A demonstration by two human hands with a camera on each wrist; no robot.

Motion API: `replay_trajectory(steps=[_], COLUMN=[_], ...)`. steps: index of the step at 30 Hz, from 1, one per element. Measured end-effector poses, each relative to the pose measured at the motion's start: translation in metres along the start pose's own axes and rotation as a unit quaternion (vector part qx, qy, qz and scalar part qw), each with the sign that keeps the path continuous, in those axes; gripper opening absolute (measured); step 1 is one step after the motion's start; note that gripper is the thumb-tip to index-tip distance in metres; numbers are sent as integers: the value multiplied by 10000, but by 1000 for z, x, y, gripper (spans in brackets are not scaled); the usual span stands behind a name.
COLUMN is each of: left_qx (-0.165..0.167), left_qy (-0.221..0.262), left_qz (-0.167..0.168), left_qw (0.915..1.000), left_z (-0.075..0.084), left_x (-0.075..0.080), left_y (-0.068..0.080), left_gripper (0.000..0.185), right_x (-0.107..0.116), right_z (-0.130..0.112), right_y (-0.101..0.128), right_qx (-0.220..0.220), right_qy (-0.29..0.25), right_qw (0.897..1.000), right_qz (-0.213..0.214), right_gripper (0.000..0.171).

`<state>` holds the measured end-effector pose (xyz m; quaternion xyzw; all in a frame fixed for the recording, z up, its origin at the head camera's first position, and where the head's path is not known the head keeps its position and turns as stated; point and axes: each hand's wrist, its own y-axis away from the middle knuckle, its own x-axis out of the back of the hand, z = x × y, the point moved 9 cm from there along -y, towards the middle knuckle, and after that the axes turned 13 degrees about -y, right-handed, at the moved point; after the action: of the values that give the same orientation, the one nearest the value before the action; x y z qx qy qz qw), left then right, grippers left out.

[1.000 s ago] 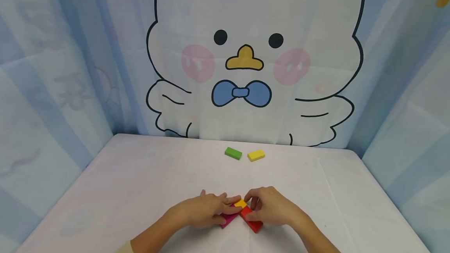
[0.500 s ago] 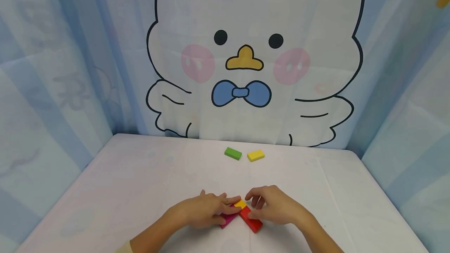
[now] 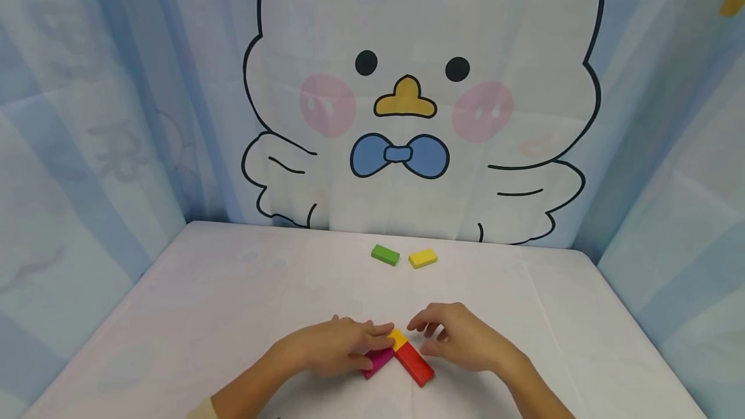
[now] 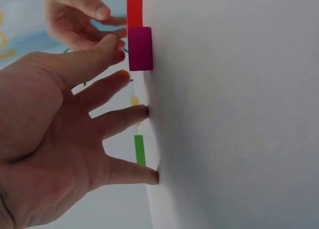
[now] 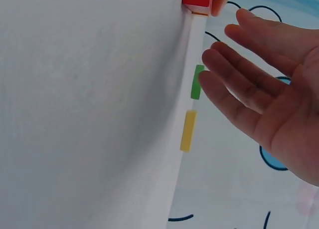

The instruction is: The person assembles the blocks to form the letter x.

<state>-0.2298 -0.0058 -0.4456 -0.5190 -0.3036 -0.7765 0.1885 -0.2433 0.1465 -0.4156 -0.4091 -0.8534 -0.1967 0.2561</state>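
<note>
A red block (image 3: 415, 365) and a magenta block (image 3: 378, 362) lie slanted on the table, forming a peak with an orange block (image 3: 398, 340) at its top. My left hand (image 3: 340, 345) is spread over the magenta and orange blocks, its fingertips resting on or against them and covering part of both. The left wrist view has the magenta block (image 4: 140, 49) end-on, with the thumb and fingers (image 4: 124, 115) stretched out beside it. Just right of the red block, my right hand (image 3: 465, 336) hovers with loosely bent fingers and holds nothing.
Farther back on the white table (image 3: 262, 290) lie a green block (image 3: 385, 255) and a yellow block (image 3: 423, 258), a small gap between them. Behind the table hangs a curtain (image 3: 407, 199) with a cartoon bird, and more curtains flank both sides.
My right hand has let go of the red block and drawn away to the right and slightly up. My left hand stays nearly in place, and the blocks keep their arrangement.
</note>
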Motion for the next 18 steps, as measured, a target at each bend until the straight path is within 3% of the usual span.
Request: replay_trajectory(steps=[9,18], left_qx=[24,43], left_qy=[-14,186], left_qz=[39,108], left_qw=[10000,9998], left_z=[-7,-15], left_x=[4,9], left_y=[1,3], left_gripper=[53,51], right_x=[-7,-19], right_z=[-9,-4], right_y=[1,3], right_qx=[421,160], right_qy=[131,524], right_qw=[9982,9953], right_qz=[-400,-802], right_gripper=[30,49])
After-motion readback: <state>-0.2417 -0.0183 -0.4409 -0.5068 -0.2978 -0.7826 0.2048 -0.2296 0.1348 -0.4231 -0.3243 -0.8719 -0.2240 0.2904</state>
